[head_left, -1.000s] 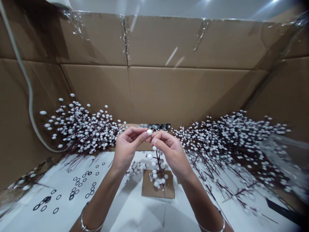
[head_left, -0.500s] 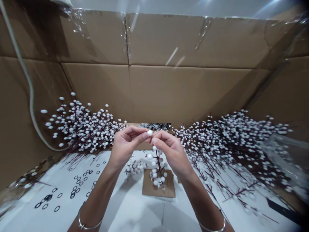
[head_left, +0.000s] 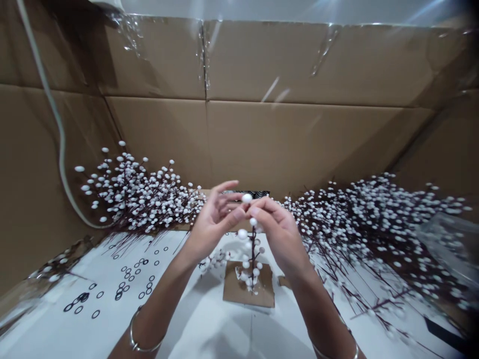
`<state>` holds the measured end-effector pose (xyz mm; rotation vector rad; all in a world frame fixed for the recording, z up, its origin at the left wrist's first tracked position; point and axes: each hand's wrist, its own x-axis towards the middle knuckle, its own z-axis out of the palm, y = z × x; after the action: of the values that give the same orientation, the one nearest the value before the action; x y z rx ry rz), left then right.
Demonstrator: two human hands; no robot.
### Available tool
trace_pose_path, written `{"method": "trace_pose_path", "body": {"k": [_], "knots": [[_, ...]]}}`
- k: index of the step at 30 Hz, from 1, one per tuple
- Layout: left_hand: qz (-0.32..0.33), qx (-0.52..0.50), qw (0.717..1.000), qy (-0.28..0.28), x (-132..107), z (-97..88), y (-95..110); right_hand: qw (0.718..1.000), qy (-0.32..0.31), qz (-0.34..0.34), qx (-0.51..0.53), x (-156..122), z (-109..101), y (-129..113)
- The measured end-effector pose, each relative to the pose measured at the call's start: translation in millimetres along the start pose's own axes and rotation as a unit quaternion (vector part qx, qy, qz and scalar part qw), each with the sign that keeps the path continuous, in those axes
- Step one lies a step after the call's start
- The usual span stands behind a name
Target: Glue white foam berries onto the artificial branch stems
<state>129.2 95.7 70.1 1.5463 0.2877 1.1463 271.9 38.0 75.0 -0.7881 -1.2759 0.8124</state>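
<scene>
I hold a dark-stemmed berry sprig upright above a small cardboard square. My right hand pinches the sprig near its top, just under the topmost white berry. My left hand meets it from the left, thumb and lower fingers pressed at the same spot on the stem, upper fingers spread out. Several white berries hang down the stem below my fingers. Both wrists wear thin silver bangles.
A pile of white-berry branches lies at the left, a larger heap at the right. Small black rings are scattered on the white table. Cardboard walls close off the back and sides. A white cable hangs at left.
Both hands have risen slightly and shifted right with the sprig. My left hand's upper fingers have spread away from the tip.
</scene>
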Motion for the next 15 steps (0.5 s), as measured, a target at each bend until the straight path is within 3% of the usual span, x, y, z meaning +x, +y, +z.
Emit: {"method": "trace_pose_path", "body": {"k": [4,6,11,15], "knots": [[-0.082,0.038,0.983,-0.160,-5,5.9,-6,0.995,0.080,0.006,0.051,1,-7,-5],[-0.105,0.045,0.975,-0.190,-7,8.5,-9,0.992,0.107,0.006,0.074,2,-10,-8],[-0.109,0.094,0.974,-0.177,-3,14.8,-16,0.988,0.128,-0.009,0.086,5,-13,-4],[-0.078,0.165,0.974,-0.134,4,5.7,-26,0.995,0.094,0.024,0.003,11,-18,5]]}}
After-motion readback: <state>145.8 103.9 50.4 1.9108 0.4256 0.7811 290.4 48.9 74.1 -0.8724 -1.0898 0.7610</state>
